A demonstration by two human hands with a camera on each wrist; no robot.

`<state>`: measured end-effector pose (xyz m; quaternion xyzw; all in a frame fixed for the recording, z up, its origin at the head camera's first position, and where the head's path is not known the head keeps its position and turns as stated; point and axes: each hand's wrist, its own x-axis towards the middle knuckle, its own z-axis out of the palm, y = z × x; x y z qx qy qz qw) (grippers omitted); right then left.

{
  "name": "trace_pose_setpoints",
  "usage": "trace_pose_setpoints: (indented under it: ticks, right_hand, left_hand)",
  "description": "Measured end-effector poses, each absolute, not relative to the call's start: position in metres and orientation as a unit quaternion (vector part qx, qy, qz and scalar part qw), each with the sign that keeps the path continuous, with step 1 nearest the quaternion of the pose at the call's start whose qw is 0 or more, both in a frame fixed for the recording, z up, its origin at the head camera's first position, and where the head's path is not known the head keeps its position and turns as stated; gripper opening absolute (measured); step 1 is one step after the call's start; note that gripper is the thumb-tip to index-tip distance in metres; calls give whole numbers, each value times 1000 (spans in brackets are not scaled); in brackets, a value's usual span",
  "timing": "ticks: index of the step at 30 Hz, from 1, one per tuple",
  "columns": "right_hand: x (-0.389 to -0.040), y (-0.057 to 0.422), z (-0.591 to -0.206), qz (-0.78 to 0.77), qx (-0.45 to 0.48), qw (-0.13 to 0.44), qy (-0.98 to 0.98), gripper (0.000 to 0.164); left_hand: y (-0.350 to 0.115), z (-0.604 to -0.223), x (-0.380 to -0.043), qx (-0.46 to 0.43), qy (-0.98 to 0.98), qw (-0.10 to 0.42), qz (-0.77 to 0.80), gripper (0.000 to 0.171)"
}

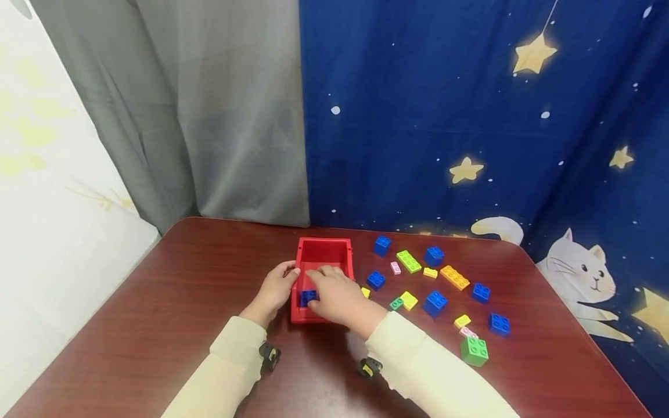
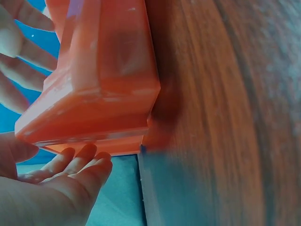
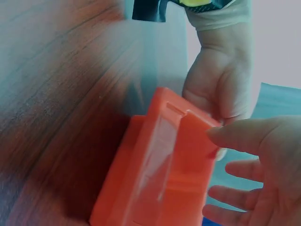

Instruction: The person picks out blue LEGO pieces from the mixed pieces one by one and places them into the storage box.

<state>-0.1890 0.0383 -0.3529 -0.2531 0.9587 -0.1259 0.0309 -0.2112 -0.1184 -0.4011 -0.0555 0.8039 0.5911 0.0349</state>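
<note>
A red box (image 1: 322, 319) stands on the table, its top uncovered. My left hand (image 1: 276, 292) holds the box's left wall, thumb at the rim and fingers along the outside. In the left wrist view, those fingers (image 2: 89, 169) lie against the box's side. My right hand (image 1: 337, 296) reaches over the box with its fingers spread and loosely bent. No brick shows in its grasp in the right wrist view, where the thumb (image 3: 240, 136) is by the rim. Inside the box, a dark blue brick (image 1: 308, 298) lies near the front, partly behind the right thumb.
Right of the box, loose bricks are scattered: several blue ones (image 1: 435, 303), an orange one (image 1: 455, 277), a lime one (image 1: 409, 261), a green one (image 1: 474, 350), plus small yellow and pink ones. One yellow brick (image 1: 365, 292) sits close to the right hand. Curtains (image 1: 387, 116) hang behind the table.
</note>
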Motion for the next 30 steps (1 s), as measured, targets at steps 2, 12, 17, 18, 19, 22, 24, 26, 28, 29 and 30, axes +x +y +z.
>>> trace_pose_setpoints:
  ticks: [2, 12, 17, 18, 19, 22, 24, 26, 28, 29, 30]
  right_hand:
    - [-185, 42, -349, -124, -259, 14, 958, 73]
    - [-165, 66, -336, -133, -287, -94, 944, 83]
    - [-160, 78, -336, -120, -304, -158, 932, 84]
    - [-159, 80, -336, -117, -308, -169, 929, 84]
    - [-159, 82, -337, -114, -311, -180, 926, 84]
    - [-156, 90, -338, -102, -314, -202, 922, 83]
    - [-153, 95, -339, -89, -310, -209, 923, 82]
    - [-150, 101, -340, -79, -304, -210, 926, 82]
    - [-147, 108, -341, -73, -302, -216, 926, 82]
    - [-146, 112, -342, -70, -302, -220, 925, 81]
    - [-144, 115, -344, -71, -303, -225, 923, 81]
  left_hand:
    - [-118, -401, -212, -58, 804, 41, 591, 43]
    - [-117, -401, -210, -63, 804, 48, 589, 45]
    - [-117, -401, -211, -62, 805, 44, 589, 44]
    - [-117, -402, -212, -62, 805, 43, 589, 44]
    - [-117, -402, -212, -62, 805, 43, 589, 44]
    - [-118, -403, -212, -63, 804, 43, 589, 44]
    - [-118, -403, -213, -64, 804, 43, 590, 44]
    - [-118, -403, -212, -65, 804, 44, 589, 45]
    - [-119, -403, -213, -66, 805, 46, 587, 45]
    - [-119, -402, -212, -67, 806, 47, 587, 45]
    - [-119, -402, -212, -67, 806, 47, 587, 45]
